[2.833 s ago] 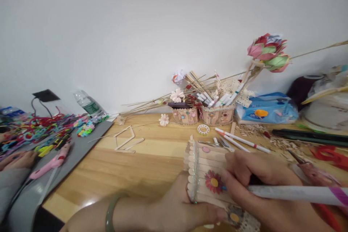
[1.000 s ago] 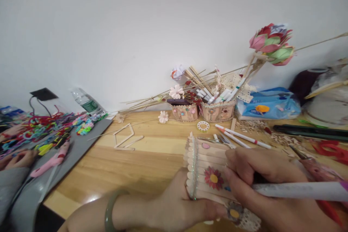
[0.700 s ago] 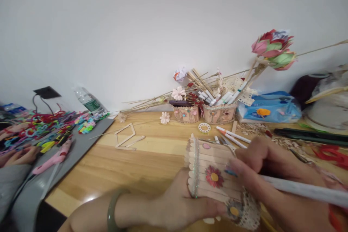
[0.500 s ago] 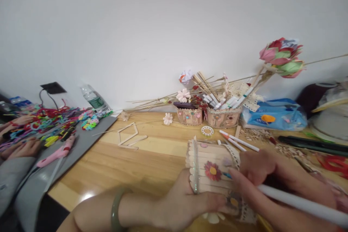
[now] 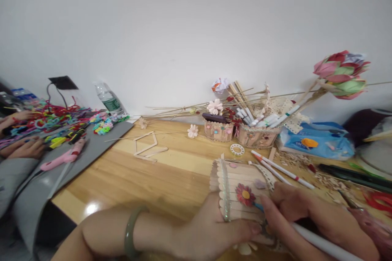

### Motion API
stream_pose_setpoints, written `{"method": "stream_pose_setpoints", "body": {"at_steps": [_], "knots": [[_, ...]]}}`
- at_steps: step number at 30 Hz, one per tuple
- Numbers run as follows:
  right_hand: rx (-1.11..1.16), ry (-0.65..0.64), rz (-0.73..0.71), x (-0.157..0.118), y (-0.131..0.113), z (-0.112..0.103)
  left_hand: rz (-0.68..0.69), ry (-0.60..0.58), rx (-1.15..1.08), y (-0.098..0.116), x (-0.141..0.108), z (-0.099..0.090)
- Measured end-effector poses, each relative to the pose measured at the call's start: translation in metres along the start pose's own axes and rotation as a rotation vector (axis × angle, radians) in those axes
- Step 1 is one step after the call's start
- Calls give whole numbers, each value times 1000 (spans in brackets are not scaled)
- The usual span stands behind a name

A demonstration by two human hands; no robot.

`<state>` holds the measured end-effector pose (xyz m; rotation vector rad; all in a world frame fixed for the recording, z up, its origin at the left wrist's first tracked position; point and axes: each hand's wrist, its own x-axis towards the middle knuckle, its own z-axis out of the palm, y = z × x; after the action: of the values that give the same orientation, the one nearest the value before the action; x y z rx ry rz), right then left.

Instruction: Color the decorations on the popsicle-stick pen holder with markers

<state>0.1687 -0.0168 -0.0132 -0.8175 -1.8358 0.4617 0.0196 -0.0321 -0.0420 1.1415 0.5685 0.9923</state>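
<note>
My left hand [image 5: 211, 226], with a green bangle [image 5: 131, 232] at the wrist, grips the lower side of a craft-stick holder [image 5: 239, 179]. The holder bears a red flower [image 5: 245, 194] with a yellow centre, a glitter strip at its left and lace at its right. In my right hand [image 5: 306, 212] is a white pen [image 5: 321, 242], its blue tip at the sticks just right of the red flower. The fingers of my right hand cover part of the holder's right side.
Behind stand two decorated stick baskets [image 5: 259, 136] with pens and dried stems. White pens [image 5: 284, 169], a lace tape roll [image 5: 237, 150] and thin sticks [image 5: 150, 147] lie on the table. Another person's hands [image 5: 27, 149] are at the left among colourful pipe cleaners, near a pink glue gun [image 5: 63, 161].
The view has shifted slightly, so the background items at the right sit farther right. The pen tip now sits lower beside the red flower, and both hands keep their holds.
</note>
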Motion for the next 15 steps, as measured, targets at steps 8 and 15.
{"method": "stream_pose_setpoints", "body": {"at_steps": [8,15], "knots": [[-52,-2,24,0,2,0,-42,38,39,-2,0,1],[-163,-125,-84,3,5,-5,-38,29,22,-2,1,-2]]}}
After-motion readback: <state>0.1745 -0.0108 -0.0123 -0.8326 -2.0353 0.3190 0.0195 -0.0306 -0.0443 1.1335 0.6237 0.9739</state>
